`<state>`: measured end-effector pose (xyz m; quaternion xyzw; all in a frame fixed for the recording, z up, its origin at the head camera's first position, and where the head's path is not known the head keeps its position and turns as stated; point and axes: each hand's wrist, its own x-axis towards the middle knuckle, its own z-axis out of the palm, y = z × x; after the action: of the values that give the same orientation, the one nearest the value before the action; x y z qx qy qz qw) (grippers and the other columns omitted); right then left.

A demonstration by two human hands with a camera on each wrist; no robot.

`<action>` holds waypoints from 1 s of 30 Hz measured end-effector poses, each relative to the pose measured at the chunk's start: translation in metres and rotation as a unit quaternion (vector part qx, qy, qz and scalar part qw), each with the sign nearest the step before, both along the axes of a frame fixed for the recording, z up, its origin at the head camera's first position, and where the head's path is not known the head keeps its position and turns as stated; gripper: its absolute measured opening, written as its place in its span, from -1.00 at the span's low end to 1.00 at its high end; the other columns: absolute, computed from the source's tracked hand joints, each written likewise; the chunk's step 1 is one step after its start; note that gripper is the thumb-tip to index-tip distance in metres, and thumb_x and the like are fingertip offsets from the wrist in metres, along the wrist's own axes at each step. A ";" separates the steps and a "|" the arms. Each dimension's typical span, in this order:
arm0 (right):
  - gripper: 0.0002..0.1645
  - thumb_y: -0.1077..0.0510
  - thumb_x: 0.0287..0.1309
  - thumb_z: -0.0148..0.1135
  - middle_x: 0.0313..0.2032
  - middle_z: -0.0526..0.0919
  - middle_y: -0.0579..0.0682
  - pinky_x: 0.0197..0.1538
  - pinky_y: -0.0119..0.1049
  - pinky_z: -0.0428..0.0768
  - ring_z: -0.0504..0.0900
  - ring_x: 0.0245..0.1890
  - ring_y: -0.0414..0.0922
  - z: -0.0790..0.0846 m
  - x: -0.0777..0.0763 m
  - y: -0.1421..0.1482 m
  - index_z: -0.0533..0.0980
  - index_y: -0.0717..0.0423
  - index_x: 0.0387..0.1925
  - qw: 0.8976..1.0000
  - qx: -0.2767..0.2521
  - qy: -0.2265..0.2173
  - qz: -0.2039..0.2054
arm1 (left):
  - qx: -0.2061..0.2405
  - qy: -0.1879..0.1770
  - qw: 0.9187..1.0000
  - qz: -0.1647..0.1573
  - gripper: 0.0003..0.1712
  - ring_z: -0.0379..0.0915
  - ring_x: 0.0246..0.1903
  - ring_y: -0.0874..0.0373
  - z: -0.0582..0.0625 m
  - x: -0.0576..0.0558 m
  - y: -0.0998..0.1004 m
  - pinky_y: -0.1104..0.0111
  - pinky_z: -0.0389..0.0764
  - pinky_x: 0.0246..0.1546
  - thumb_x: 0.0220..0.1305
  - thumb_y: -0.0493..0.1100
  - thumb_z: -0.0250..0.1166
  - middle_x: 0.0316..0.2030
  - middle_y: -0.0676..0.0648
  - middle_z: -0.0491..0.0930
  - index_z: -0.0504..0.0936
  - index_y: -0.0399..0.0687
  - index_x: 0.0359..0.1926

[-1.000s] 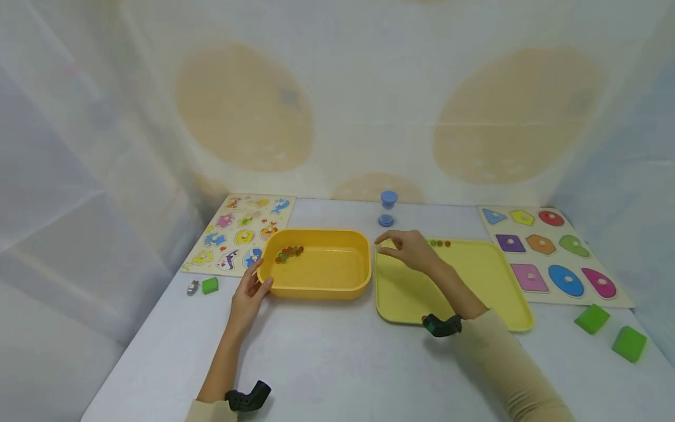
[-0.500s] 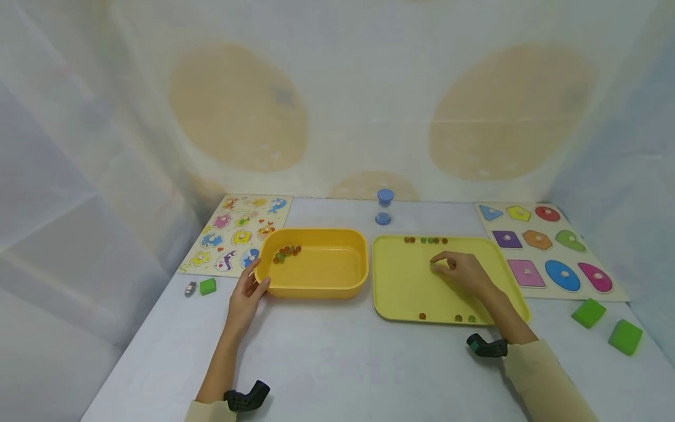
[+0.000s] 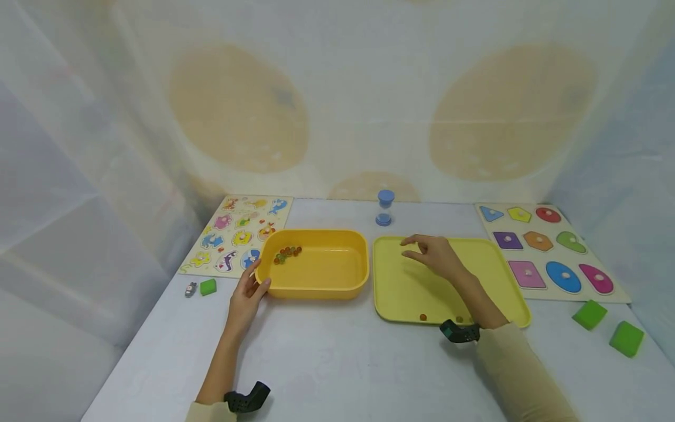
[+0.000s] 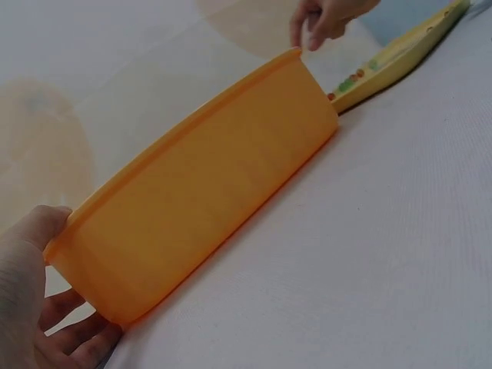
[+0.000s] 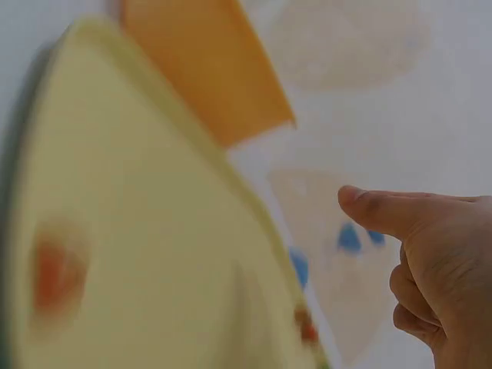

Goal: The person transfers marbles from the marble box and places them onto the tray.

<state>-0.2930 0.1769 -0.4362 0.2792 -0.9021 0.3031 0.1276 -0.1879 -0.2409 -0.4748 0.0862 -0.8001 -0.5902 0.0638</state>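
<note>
My left hand holds an orange-yellow plastic bin by its left end, thumb at the rim and fingers against the side and lower edge. A small cluster of orange and green beads lies in the bin's left part. My right hand is over the back left of a pale yellow tray, its thumb and index fingertips apart with nothing visible between them. An orange bead lies by the tray's front edge, another near the right wrist. The tray's back row of beads shows in the left wrist view.
A blue sand timer stands behind the bin and tray. An animal puzzle board lies at the left, a shape puzzle board at the right. Green blocks sit at front right; another green block and a small grey figure are at left.
My right hand moved from the bin's right side to mid-tray with a green bead at its fingertips, then back and left; its fingertips have parted. My left hand stays on the bin.
</note>
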 end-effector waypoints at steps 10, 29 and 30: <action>-0.72 0.01 0.05 0.23 -0.79 0.15 -0.14 -0.70 -0.46 0.05 0.05 -0.77 -0.25 0.029 -0.022 -0.143 0.60 0.05 -0.22 0.994 -0.018 -0.046 0.101 | -0.002 0.003 1.000 0.002 -0.39 0.13 0.25 -0.01 0.000 -0.001 -0.001 0.19 0.36 0.13 0.20 0.07 0.14 0.34 0.09 0.03 0.15 0.50 0.26; -0.73 0.06 0.05 0.24 -0.24 0.63 -0.12 -0.26 -0.43 0.46 0.43 -0.38 -0.19 -0.003 -0.039 -0.241 0.58 -0.06 -0.14 0.983 0.118 -0.111 0.086 | 0.008 -0.002 1.000 -0.001 -0.39 0.14 0.24 -0.04 0.001 0.000 0.000 0.16 0.35 0.14 0.20 0.05 0.15 0.33 0.05 0.05 0.17 0.48 0.25; -0.73 0.06 0.06 0.24 -0.23 0.63 -0.13 -0.25 -0.41 0.47 0.44 -0.37 -0.18 -0.004 -0.039 -0.242 0.58 -0.07 -0.14 0.983 0.123 -0.111 0.084 | 0.008 -0.003 1.000 -0.004 -0.39 0.15 0.24 -0.04 0.001 0.000 0.000 0.16 0.35 0.14 0.20 0.05 0.15 0.33 0.05 0.05 0.17 0.48 0.26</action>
<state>-0.3317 -0.0649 -0.4406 0.3322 -0.9145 0.2283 -0.0348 -0.1877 -0.2411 -0.4733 0.0857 -0.7957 -0.5967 0.0585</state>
